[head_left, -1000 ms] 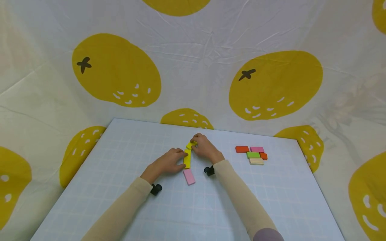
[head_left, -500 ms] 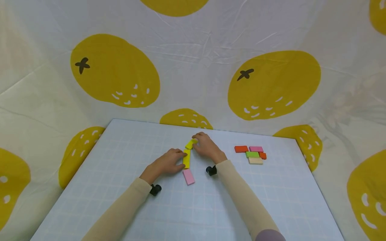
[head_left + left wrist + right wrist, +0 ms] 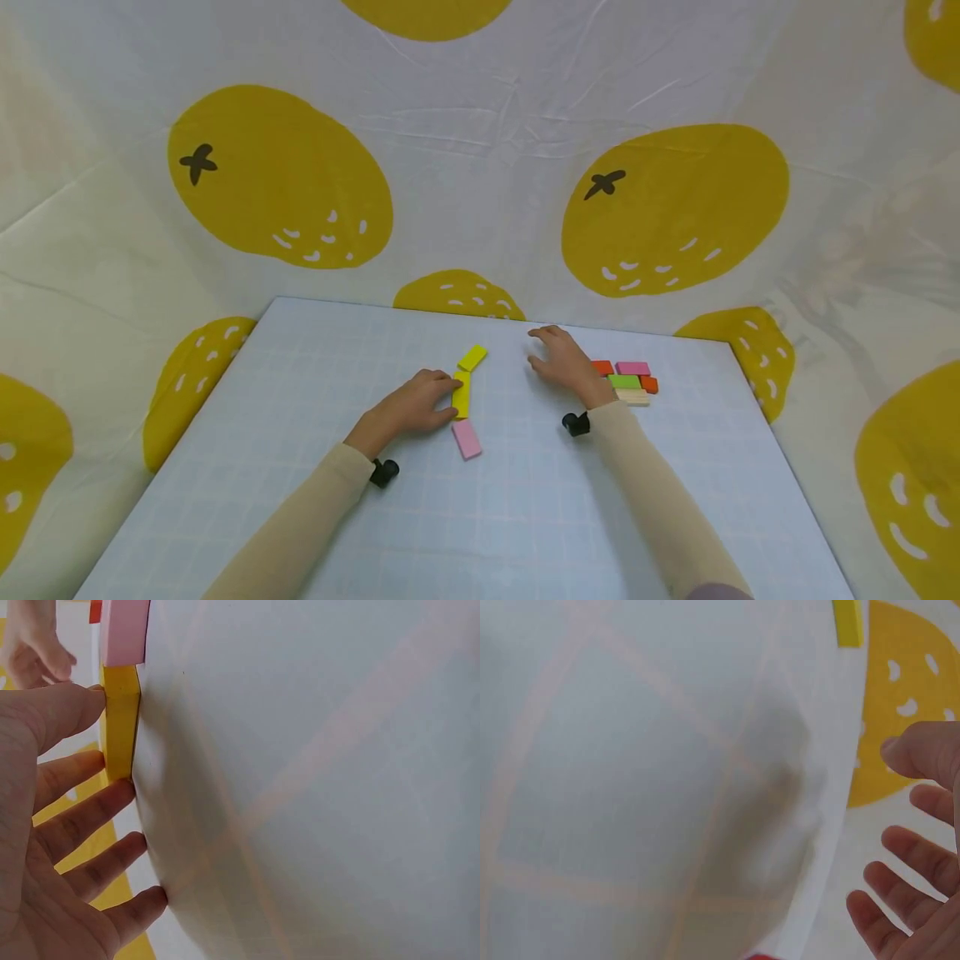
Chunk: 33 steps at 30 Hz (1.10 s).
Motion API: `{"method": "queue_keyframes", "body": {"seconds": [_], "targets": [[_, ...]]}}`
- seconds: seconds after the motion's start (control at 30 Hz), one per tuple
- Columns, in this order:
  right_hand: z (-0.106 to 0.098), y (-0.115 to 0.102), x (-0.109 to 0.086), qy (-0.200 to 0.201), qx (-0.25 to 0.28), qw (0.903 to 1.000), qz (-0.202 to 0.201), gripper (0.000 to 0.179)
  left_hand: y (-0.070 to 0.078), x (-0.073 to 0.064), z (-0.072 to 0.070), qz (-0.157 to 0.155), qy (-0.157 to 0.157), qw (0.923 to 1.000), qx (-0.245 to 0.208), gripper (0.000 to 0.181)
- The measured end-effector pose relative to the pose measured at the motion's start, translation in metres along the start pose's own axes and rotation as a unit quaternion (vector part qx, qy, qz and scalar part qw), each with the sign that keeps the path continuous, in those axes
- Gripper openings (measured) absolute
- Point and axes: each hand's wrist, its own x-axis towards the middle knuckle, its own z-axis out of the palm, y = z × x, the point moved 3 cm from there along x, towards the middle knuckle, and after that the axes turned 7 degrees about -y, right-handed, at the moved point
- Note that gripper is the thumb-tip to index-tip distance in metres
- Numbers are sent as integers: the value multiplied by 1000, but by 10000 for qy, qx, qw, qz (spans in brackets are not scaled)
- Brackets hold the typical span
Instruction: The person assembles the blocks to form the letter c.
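My left hand (image 3: pixel 416 402) holds a long yellow block (image 3: pixel 461 396) that lies on the table, thumb and fingertips against it. In the left wrist view, the thumb lies near the end of this yellow block (image 3: pixel 121 735) by the pink block (image 3: pixel 125 630), and the fingers reach toward its other end. A shorter yellow block (image 3: pixel 472 358) lies at an angle beyond the long one, and a pink block (image 3: pixel 467 439) lies at its near end. My right hand (image 3: pixel 566 362) is above the table with fingers spread and nothing in them, left of the coloured blocks.
At the right lies a group of blocks: a red one (image 3: pixel 602 367) partly behind my right hand, a pink one (image 3: pixel 633 368), a green one (image 3: pixel 624 382), a small orange one (image 3: pixel 649 384) and plain wood (image 3: pixel 633 397). A patterned cloth (image 3: pixel 480 208) hangs behind the table.
My right hand has let go of the shorter yellow block and moved right toward the group of blocks. The left hand stays on the long yellow block.
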Motion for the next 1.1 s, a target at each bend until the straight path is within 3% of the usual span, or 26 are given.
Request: {"method": "queue_keyframes", "body": {"seconds": [0.23,0.43,1.1], "targets": [[-20,41,-32,234,11,9994,242,50,3,2,-1,98,20,9999,6,53],[-26,66,-51,278,47,9983,517,47,0,3,1,87,21,9999,127,53],[-22,84,-77,342,-191,9931,1108,43,1,4,1,46,-36,9999,128,54]]}}
